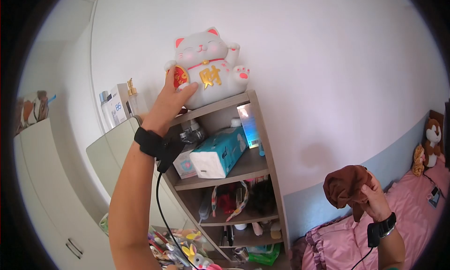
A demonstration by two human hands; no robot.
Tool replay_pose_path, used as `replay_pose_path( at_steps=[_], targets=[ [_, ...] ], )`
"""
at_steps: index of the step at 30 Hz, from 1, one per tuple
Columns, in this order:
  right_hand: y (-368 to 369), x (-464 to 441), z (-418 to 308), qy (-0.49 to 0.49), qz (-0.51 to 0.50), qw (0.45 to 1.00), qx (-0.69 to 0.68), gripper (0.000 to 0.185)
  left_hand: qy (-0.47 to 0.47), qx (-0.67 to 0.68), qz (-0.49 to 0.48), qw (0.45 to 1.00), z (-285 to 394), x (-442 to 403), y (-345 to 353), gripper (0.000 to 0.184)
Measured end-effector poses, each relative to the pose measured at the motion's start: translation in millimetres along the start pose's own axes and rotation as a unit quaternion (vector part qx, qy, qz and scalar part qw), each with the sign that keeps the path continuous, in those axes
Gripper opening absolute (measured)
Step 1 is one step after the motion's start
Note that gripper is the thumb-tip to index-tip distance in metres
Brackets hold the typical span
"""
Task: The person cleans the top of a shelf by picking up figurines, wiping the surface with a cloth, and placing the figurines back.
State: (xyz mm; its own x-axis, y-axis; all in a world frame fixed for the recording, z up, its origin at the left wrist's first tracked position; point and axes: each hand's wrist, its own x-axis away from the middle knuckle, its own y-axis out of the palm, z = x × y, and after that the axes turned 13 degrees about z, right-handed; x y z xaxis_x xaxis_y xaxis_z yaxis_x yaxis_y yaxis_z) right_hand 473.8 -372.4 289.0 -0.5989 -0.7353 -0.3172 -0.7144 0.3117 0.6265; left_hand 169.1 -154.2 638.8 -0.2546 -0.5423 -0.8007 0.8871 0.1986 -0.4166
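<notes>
A white lucky cat figurine (pixel 202 75) with pink ears and a gold character on its belly sits on top of the wooden shelf unit (pixel 265 157). My left hand (pixel 174 94) grips its lower left side, the thumb across the front and a finger up by the red and gold ornament; the other fingers are partly hidden. Off to the right, in front of the wall, my right hand (pixel 376 199) holds a bunched brown cloth (pixel 346 186), part of which hangs down below the fingers. Black straps with cables sit on both wrists.
Bottles and a white box (pixel 118 103) stand left of the cat, behind a mirror (pixel 117 148). A tissue pack (pixel 228 150), a headband (pixel 242 199) and other items fill the shelves. A white cabinet (pixel 56 199) stands left; a pink-covered bed (pixel 412 209) with plush toys lies right.
</notes>
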Motion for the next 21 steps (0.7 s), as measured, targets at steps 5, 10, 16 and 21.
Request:
replay_pose_path(
  at_steps=[5,10,16,21],
  targets=[
    [0,-2,9,0.006,0.003,1.0,-0.016,0.058,-0.059,0.016,-0.039,0.997,-9,-15,0,0.079],
    [-9,-4,19,0.022,0.013,0.999,-0.02,0.058,-0.065,0.012,-0.076,0.995,-19,-26,1,0.074],
    [-13,-4,25,0.031,0.045,0.998,-0.027,0.057,-0.048,-0.012,-0.101,0.994,-21,-33,2,0.075],
    [-4,-4,25,0.028,0.031,0.999,-0.03,0.055,-0.04,-0.031,-0.106,0.993,-26,-39,7,0.076]
  ],
)
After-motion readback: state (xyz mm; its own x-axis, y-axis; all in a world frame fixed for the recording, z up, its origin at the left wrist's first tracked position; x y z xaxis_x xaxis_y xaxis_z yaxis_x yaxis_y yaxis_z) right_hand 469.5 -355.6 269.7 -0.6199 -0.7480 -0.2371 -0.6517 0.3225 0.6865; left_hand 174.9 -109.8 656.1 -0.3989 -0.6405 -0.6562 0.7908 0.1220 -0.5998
